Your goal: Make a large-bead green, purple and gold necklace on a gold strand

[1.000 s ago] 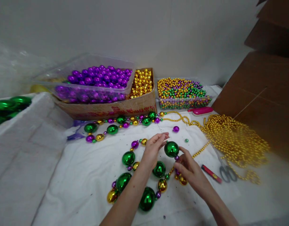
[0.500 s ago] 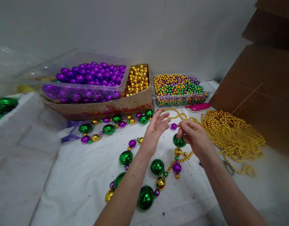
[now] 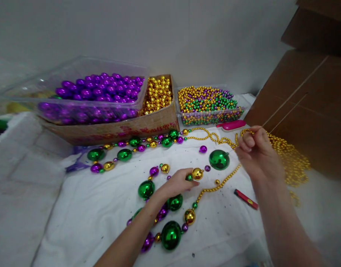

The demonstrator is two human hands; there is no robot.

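Note:
My left hand (image 3: 181,182) is closed around a string of shiny beads, with a small green bead (image 3: 189,177) and a gold bead (image 3: 197,173) at its fingertips. Farther along the same string come a small purple bead (image 3: 207,168) and a large green bead (image 3: 219,159). To the right, my right hand (image 3: 256,150) pinches the thin thread leading out of the large green bead. A pale line of thread (image 3: 295,91) runs up and right from that hand. Below, more large beads, including a green one (image 3: 171,235), lie partly behind my left forearm.
Behind stand a clear bin of purple beads (image 3: 98,91), a cardboard box (image 3: 148,128) with gold beads and a tray of small mixed beads (image 3: 209,100). A pink object (image 3: 234,125), a loose purple bead (image 3: 203,149), a red lighter-like item (image 3: 246,199) and gold bead strands (image 3: 294,157) lie around.
My right hand has moved right, drawing the thread out. My left hand has come down and closed on the beads. The large green bead string now stretches sideways between the hands.

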